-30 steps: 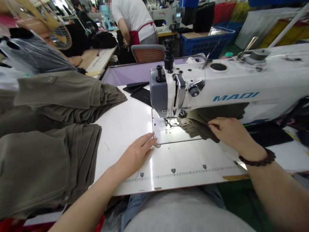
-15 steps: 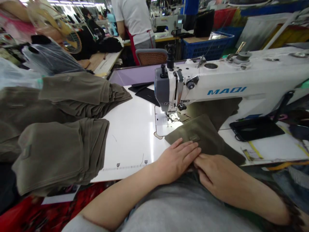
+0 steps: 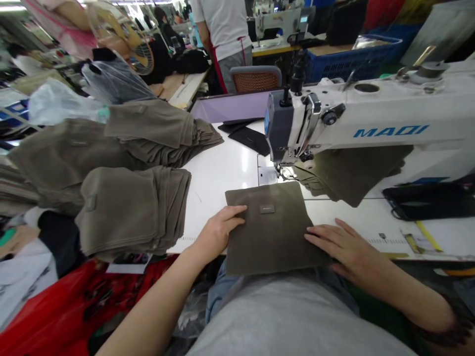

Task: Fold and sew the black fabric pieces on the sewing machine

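Observation:
An olive-brown fabric panel [image 3: 270, 242] with a small label [image 3: 267, 209] lies flat in front of the sewing machine, its near part reaching over the table edge. My left hand [image 3: 218, 230] rests on the panel's left edge, fingers stretched out. At the right edge, the fingertips of my right hand [image 3: 345, 247] touch the cloth, the fingers extended and apart. Just beyond the panel is the sewing machine's needle area [image 3: 284, 172], lit by a lamp. More olive-brown cloth [image 3: 356, 170] lies under the machine arm.
Stacks of olive-brown panels [image 3: 122, 212] stand on the left of the white table [image 3: 211, 183]. Black fabric pieces [image 3: 250, 138] lie behind the needle area. A black phone-like object [image 3: 426, 201] is on the right. Beyond are a chair [image 3: 257, 80] and a person [image 3: 224, 34].
The fabric panel has been turned square and shifted left toward my body. My hands, close together before, have parted to its two sides. The head view has shifted left.

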### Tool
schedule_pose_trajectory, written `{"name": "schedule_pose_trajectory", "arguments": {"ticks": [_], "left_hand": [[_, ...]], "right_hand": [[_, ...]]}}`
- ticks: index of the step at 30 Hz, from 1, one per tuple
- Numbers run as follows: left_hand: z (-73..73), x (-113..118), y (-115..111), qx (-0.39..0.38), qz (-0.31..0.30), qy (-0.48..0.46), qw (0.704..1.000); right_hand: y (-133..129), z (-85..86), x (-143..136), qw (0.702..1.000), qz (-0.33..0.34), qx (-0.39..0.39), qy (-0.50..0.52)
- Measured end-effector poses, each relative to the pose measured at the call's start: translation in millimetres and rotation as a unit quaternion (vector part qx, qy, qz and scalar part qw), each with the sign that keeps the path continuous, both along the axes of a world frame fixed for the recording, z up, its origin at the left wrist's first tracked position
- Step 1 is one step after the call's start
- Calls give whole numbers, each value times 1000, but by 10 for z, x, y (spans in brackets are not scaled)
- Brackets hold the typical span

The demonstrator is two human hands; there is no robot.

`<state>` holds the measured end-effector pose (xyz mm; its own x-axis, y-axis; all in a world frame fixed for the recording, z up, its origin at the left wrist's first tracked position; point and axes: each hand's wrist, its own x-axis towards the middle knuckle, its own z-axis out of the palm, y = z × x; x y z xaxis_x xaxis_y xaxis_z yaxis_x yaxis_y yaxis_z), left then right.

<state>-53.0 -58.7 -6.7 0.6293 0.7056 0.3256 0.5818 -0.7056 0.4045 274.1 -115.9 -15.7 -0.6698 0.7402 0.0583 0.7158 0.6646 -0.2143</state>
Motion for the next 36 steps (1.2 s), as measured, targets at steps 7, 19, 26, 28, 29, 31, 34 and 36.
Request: {"name": "schedule_pose_trajectory", "arguments": {"ticks": [7,19,26,28,29,31,34,36], "left_hand": [[3,-46,-34,-44,-33,47,997],[0,106,99,-205,215,-137,945],[-206,70,24,-145,290,-161,932],[-219,59,7,-109,264,-139,948],[-214,54,3,-97,246,-124,956],[-190,47,2,-86,223,-100,966],[-154,51,6,-75,231,-90,966],[-144,60,5,-67,239,-81,965]], "right_hand": [[86,105,-219,984,-42,-54,165],[416,-6,-479,887,-300,-119,330],[474,6,-539,931,-275,-35,238],[484,-13,-560,931,-275,-21,240],[488,-23,-567,931,-275,-18,241],[495,-39,-573,930,-276,-19,240],[506,-49,-574,932,-279,-18,230],[513,-48,-576,935,-279,-13,219]]}}
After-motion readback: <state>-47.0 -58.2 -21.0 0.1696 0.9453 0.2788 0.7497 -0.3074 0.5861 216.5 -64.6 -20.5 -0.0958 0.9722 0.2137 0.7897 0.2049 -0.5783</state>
